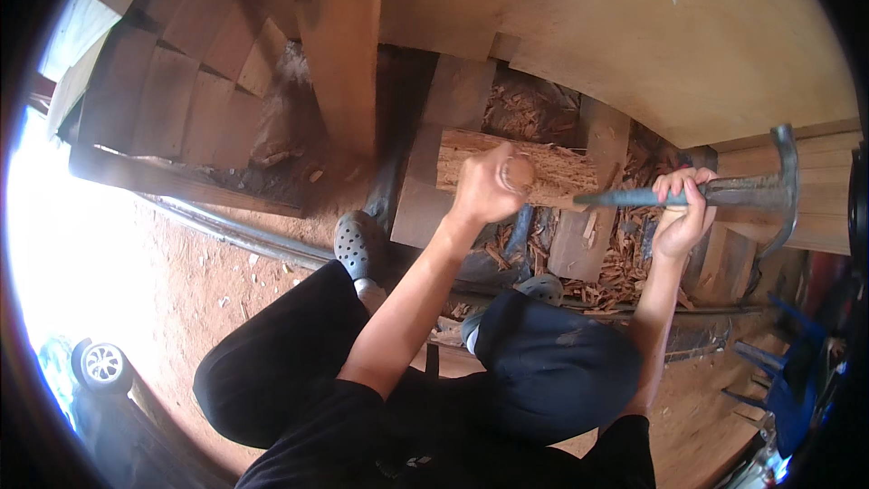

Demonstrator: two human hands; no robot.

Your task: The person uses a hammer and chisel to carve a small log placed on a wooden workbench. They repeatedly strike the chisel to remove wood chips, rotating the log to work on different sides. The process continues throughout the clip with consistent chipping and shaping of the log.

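Note:
My left hand is closed round a round, pale wooden end, seen end-on, over a rough, splintered board; what lies below that grip is hidden. My right hand grips a claw hammer by its long handle, the metal head toward the right and the blue-grey grip end over the board's right part. The board lies on flat wooden pieces among wood chips.
A large wooden panel rises ahead, with a post and stacked boards to its left. A metal rail crosses near my shoes. A blue chair stands at right, a car wheel at lower left.

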